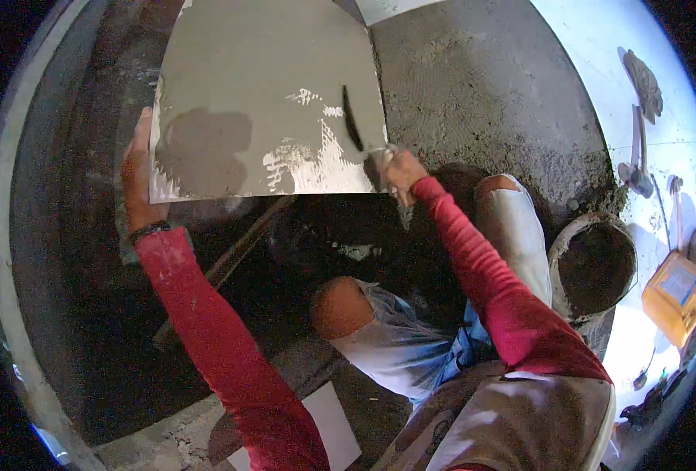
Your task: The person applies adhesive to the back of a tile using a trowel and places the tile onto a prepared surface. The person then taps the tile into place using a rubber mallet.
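A large square tile (230, 78), its upturned face mostly covered in smooth grey paste with white streaks near the lower right, is held at a slant. My left hand (140, 177) grips its left edge. At the lower right edge, my right hand (401, 173) is closed around a metal trowel (381, 157), somewhat blurred, whose outline is partly hidden by my fingers. A narrow dark curved shape lies on the paste just above that hand; I cannot tell whether it is part of the tool or a shadow.
Rough mortar bed (481, 86) extends rightward, bordered by white tiles (642, 149) carrying a mallet (638, 157) and other tools. A mortar bucket (591, 267) and yellow jerrycan (670, 302) stand beside my knees. A wooden bar (230, 267) and white tile (332, 416) lie below.
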{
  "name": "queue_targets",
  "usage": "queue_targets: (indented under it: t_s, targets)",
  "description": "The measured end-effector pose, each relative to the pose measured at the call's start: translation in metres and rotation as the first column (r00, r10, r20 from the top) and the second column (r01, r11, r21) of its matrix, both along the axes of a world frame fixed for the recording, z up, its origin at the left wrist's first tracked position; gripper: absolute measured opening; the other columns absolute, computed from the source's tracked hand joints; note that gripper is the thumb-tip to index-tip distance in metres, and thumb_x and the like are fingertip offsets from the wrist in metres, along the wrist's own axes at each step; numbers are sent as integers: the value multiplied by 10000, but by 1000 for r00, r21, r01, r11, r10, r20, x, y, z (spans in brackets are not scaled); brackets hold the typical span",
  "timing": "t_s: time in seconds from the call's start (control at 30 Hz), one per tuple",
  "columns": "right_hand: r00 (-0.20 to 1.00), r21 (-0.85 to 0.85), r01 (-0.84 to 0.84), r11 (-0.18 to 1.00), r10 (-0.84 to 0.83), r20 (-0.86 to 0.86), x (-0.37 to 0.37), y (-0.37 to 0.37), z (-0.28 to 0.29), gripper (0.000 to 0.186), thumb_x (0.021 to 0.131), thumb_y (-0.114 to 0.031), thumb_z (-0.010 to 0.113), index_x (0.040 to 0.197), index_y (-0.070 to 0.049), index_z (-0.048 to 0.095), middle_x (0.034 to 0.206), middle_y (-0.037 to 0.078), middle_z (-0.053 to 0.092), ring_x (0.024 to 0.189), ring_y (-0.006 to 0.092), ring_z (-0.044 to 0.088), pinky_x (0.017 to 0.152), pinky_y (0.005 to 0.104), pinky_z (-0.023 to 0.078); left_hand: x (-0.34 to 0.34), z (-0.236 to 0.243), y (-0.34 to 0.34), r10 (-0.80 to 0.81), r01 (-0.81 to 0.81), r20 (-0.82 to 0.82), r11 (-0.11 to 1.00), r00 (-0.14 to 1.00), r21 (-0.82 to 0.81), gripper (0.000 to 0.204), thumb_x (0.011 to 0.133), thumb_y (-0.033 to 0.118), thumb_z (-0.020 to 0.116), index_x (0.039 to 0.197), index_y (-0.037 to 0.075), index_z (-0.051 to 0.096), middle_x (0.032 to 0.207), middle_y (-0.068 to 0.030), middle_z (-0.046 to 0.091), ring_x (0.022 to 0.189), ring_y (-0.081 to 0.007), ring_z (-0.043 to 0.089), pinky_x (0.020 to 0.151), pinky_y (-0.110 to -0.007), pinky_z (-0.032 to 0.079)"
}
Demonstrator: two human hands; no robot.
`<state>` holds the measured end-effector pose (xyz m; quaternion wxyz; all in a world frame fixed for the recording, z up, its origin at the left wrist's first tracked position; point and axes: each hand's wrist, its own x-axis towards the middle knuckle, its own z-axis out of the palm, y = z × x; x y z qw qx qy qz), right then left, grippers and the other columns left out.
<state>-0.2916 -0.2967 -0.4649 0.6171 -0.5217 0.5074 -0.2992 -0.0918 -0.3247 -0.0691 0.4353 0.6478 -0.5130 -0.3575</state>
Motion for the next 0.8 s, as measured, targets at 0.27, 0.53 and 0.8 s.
queue_targets:
  t_s: [0.27, 0.53, 0.8]
  targets:
    - [979, -375, 203, 905, -179, 98, 21, 99, 90, 304, 783, -178, 585, 1027, -20, 498, 776, 245, 612, 759, 449, 606, 680, 479, 493, 13, -5, -5, -79, 82, -49, 995, 996, 65, 443, 933, 384, 506, 1122, -4, 606, 1016, -103, 659, 840, -172, 656, 735, -297, 527]
    - [957, -333, 229, 915, -274, -93, 33, 131, -37, 357, 744, -185, 640, 1020, -24, 481, 756, 225, 608, 717, 451, 595, 610, 486, 489, 7, -15, -23, -71, 69, -72, 997, 995, -20, 411, 910, 362, 564, 1115, 9, 613, 983, -92, 662, 819, -173, 652, 722, -299, 525]
    - [943, 56, 323, 945, -316, -103, 2, 157, -42, 430, 808, -228, 597, 1141, 33, 520, 753, 188, 605, 679, 291, 611, 667, 385, 516, 11, -5, 2, 4, -4, -36, 1000, 999, 7, 437, 890, 386, 590, 1127, 19, 611, 1005, -86, 658, 832, -184, 645, 726, -315, 521]
